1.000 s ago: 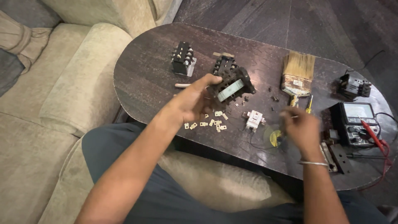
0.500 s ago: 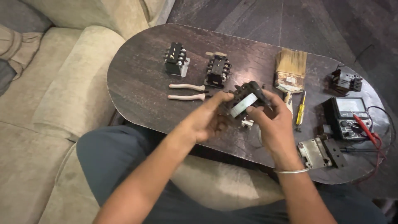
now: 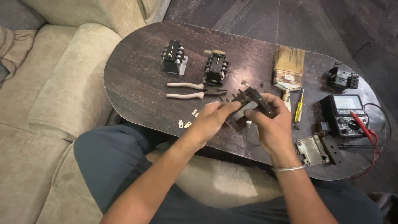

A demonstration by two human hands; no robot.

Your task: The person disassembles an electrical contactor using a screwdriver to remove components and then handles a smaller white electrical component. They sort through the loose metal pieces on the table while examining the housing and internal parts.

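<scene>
Holding the black contactor body (image 3: 248,108) between both hands above the near middle of the tabletop (image 3: 137,79), the person now has it gripped from two sides. The left hand (image 3: 213,118) is closed on its near-left edge, and the right hand (image 3: 271,120) is wrapped around its right side, fingers curled over the top. A second ago only the left hand had the part, while the right was down at the tabletop near the small brass contacts (image 3: 187,123); since then it has come up to join the grip, so the part looks ready for two-handed work. Pliers (image 3: 188,90), two other contactor blocks (image 3: 174,58) (image 3: 216,68), a paintbrush (image 3: 288,68), a yellow screwdriver (image 3: 298,108) and a multimeter (image 3: 346,114) lie around.
</scene>
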